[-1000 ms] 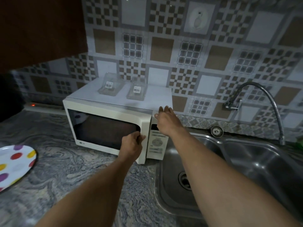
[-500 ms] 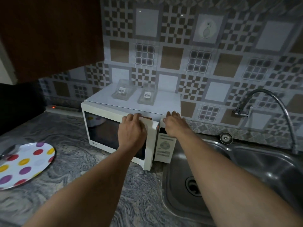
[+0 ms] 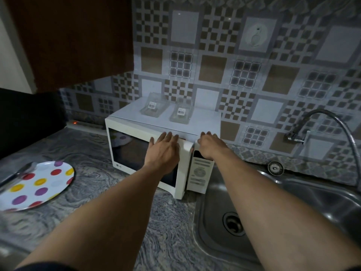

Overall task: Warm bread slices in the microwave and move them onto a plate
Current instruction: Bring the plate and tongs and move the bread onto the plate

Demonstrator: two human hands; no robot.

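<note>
A white microwave [image 3: 136, 132] stands on the marbled counter, its dark-windowed door slightly ajar at the right edge. My left hand [image 3: 164, 151] lies flat against the upper right part of the door, fingers straight. My right hand [image 3: 210, 146] rests on top of the control panel [image 3: 200, 173], fingers over the upper front edge. A white plate with coloured dots [image 3: 37, 184] sits on the counter at the left, with tongs or a spoon [image 3: 17, 173] lying on its left rim. No bread shows; the inside of the microwave is dark.
Two clear plastic boxes [image 3: 154, 106] with barcode labels lie on the microwave's top. A steel sink [image 3: 273, 212] with a drain adjoins on the right, a curved tap [image 3: 322, 122] above it. A dark cupboard [image 3: 74, 40] hangs overhead at the left.
My left hand has left the door handle and moved up to lie flat on the door's upper right. The door has swung nearly closed. The view has shifted left.
</note>
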